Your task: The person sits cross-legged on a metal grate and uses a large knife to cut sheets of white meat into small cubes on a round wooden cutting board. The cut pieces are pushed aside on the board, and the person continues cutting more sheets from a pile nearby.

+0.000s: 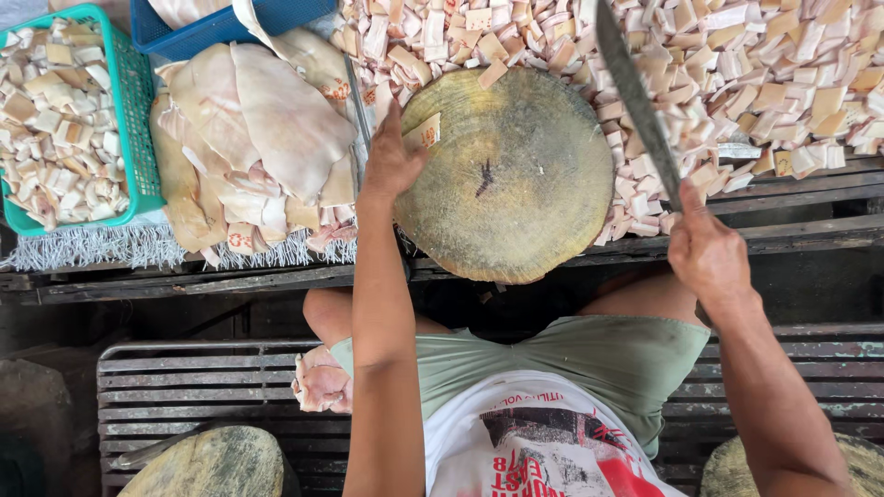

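Observation:
A round wooden chopping block (516,184) lies on the dark plank table in front of me. My left hand (391,161) rests at the block's left rim, fingertips on a small pale cut piece (424,133). My right hand (704,248) grips the handle of a long dark cleaver (635,97), whose blade is raised and points away over the heap of cut pieces (737,64) to the right of the block. The block's top is otherwise bare.
A stack of large pale skin sheets (267,129) lies left of the block. A green basket (138,120) of cut pieces stands far left, a blue basket (212,32) behind. More pale skin (322,382) rests by my knee on a slatted bench (184,387).

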